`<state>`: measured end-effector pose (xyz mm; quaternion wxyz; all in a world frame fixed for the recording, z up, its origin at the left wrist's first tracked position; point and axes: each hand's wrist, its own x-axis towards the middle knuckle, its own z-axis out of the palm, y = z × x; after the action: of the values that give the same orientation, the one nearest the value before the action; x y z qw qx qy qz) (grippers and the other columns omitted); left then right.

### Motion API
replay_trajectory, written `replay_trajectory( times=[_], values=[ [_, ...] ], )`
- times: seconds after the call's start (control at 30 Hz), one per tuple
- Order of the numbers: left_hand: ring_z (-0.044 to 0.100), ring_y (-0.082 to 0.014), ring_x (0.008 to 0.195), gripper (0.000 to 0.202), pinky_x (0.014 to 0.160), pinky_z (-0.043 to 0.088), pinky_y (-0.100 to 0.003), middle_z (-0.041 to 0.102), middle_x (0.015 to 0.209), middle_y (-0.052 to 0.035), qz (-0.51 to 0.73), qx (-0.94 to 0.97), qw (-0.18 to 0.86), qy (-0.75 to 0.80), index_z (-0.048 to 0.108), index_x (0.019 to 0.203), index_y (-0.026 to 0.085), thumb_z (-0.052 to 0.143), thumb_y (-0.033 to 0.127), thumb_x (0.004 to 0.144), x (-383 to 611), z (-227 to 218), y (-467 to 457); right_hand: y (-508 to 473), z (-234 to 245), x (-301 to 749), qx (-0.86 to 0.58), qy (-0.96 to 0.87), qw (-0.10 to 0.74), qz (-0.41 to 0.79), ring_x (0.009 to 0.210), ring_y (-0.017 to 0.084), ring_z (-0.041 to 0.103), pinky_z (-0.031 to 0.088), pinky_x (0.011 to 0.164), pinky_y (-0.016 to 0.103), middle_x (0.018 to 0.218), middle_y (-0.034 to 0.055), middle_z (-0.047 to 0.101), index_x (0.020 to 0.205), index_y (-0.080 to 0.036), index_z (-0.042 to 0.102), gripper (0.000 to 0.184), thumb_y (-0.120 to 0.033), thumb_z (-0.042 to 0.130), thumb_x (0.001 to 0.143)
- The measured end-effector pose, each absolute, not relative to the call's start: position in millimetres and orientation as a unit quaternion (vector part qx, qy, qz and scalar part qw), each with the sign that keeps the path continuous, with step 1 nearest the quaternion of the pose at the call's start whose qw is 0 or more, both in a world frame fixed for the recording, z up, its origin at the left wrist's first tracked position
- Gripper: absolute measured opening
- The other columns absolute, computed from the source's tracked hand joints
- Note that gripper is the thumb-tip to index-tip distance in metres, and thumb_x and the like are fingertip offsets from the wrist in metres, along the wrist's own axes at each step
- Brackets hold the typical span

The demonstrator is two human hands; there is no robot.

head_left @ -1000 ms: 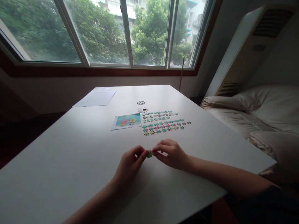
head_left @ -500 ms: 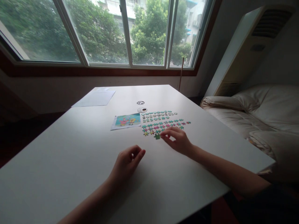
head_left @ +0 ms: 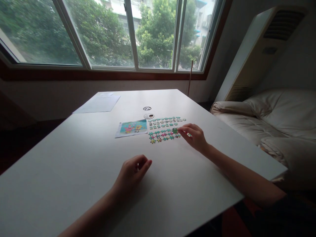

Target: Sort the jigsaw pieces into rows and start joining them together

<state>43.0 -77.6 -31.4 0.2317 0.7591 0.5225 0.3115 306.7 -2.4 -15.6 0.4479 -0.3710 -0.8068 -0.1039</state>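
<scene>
Between the thumb and fingertips of my right hand [head_left: 195,135] is a green jigsaw puzzle piece [head_left: 175,130], held over the laid-out puzzle pieces [head_left: 163,125]. Those pieces lie in several loose rows, mostly teal, with some pink and yellow ones in the nearer rows. Left of the rows lies a printed cartoon picture [head_left: 130,128] with a pink and a yellow figure. My left hand [head_left: 133,169] rests on the table nearer to me, fingers curled to the thumb, with nothing visible in it. Some pieces are hidden behind my right hand.
Two small round items, a farther disc [head_left: 147,108] and a nearer disc [head_left: 148,116], lie beyond the picture. Sheets of paper [head_left: 97,103] cover the far left corner of the white table [head_left: 74,164]. A couch [head_left: 247,121] stands to the right, below the window wall.
My right hand has moved away from me and slightly right, carrying the green puzzle piece from the near edge of the rows to above them. My left hand stays in place.
</scene>
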Motion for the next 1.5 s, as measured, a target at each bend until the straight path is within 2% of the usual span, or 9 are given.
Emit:
replay_trajectory(
  times=[0.3, 0.5, 0.73, 1.03, 1.3, 1.5],
  values=[
    [0.035, -0.0090, 0.047, 0.033, 0.044, 0.028, -0.018, 0.037, 0.051, 0.0043, 0.317, 0.731, 0.289, 0.531, 0.048, 0.057, 0.016, 0.046, 0.041, 0.079, 43, -33, -77, 1, -17, 308, -0.377, -0.819, 0.419, -0.110, 0.072, 0.012, 0.058, 0.043, 0.069, 0.026, 0.081, 0.0029, 0.065, 0.086, -0.021, 0.065, 0.014, -0.027, 0.053, 0.082],
    [0.035, -0.0092, 0.048, 0.033, 0.045, 0.029, -0.018, 0.037, 0.051, 0.0041, 0.317, 0.730, 0.295, 0.529, 0.048, 0.057, 0.016, 0.044, 0.040, 0.079, 44, -31, -77, 36, -14, 330, -0.464, -0.814, 0.346, -0.044, 0.068, 0.012, 0.058, 0.043, 0.067, 0.024, 0.085, 0.0038, 0.064, 0.085, -0.020, 0.066, 0.018, -0.031, 0.052, 0.082],
    [0.035, -0.0091, 0.048, 0.033, 0.046, 0.029, -0.018, 0.038, 0.052, 0.0044, 0.313, 0.736, 0.291, 0.525, 0.048, 0.057, 0.016, 0.045, 0.040, 0.079, 43, -32, -76, 92, -32, 365, -0.581, -0.780, 0.234, 0.021, 0.063, 0.013, 0.058, 0.042, 0.062, 0.023, 0.077, 0.0037, 0.066, 0.080, -0.018, 0.069, 0.017, -0.029, 0.058, 0.076],
    [0.035, -0.0093, 0.047, 0.033, 0.045, 0.029, -0.019, 0.038, 0.051, 0.0043, 0.310, 0.732, 0.298, 0.528, 0.048, 0.057, 0.017, 0.045, 0.041, 0.079, 43, -32, -76, 119, -44, 369, -0.576, -0.792, 0.198, 0.038, 0.063, 0.013, 0.057, 0.040, 0.059, 0.022, 0.072, 0.0039, 0.067, 0.081, -0.018, 0.071, 0.020, -0.032, 0.059, 0.074],
    [0.034, -0.0090, 0.047, 0.032, 0.046, 0.028, -0.019, 0.036, 0.052, 0.0046, 0.312, 0.732, 0.301, 0.525, 0.047, 0.057, 0.016, 0.044, 0.040, 0.079, 42, -33, -76, 123, -45, 371, -0.553, -0.814, 0.177, 0.021, 0.069, 0.012, 0.056, 0.041, 0.065, 0.021, 0.081, 0.0040, 0.065, 0.084, -0.019, 0.070, 0.019, -0.031, 0.057, 0.075],
    [0.034, -0.0090, 0.048, 0.032, 0.048, 0.029, -0.019, 0.037, 0.052, 0.0045, 0.301, 0.733, 0.297, 0.533, 0.045, 0.057, 0.016, 0.043, 0.039, 0.079, 44, -31, -77, 127, -46, 373, -0.550, -0.820, 0.160, 0.008, 0.069, 0.012, 0.056, 0.040, 0.065, 0.020, 0.079, 0.0023, 0.065, 0.083, -0.021, 0.070, 0.019, -0.033, 0.058, 0.075]
  ],
)
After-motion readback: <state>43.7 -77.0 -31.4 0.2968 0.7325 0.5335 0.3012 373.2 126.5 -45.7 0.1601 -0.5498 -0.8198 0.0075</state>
